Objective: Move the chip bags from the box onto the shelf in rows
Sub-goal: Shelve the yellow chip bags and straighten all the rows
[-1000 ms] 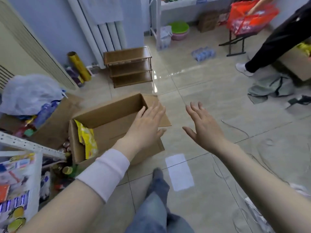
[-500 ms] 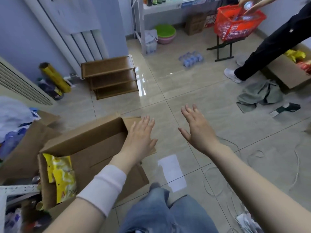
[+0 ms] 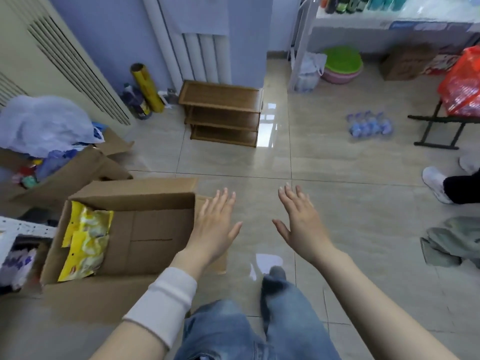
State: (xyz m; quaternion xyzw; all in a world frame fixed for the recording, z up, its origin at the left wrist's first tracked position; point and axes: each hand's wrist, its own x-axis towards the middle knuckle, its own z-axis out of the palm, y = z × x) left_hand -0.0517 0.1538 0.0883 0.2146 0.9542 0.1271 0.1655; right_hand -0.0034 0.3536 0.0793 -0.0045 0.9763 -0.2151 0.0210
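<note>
An open cardboard box (image 3: 145, 237) lies on the floor at the lower left. Yellow chip bags (image 3: 85, 240) lean against its left inner wall. My left hand (image 3: 215, 227), a white band on its wrist, hovers flat and empty over the box's right edge, fingers spread. To its right, my right hand (image 3: 301, 224) is held out over the bare tiles, also empty with fingers apart. A white shelf corner (image 3: 23, 227) shows at the left edge beside the box.
A small wooden rack (image 3: 223, 113) stands ahead by the wall. Another box with a plastic bag (image 3: 46, 123) sits at the left. A pack of bottles (image 3: 368, 124), a red basket on a stand (image 3: 462, 89), another person's shoe (image 3: 436, 184) and grey cloth (image 3: 454, 240) lie to the right.
The view has swung up and left, so the box and chip bags sit more fully in view. Both hands stay open and spread, the left one still over the box's right edge.
</note>
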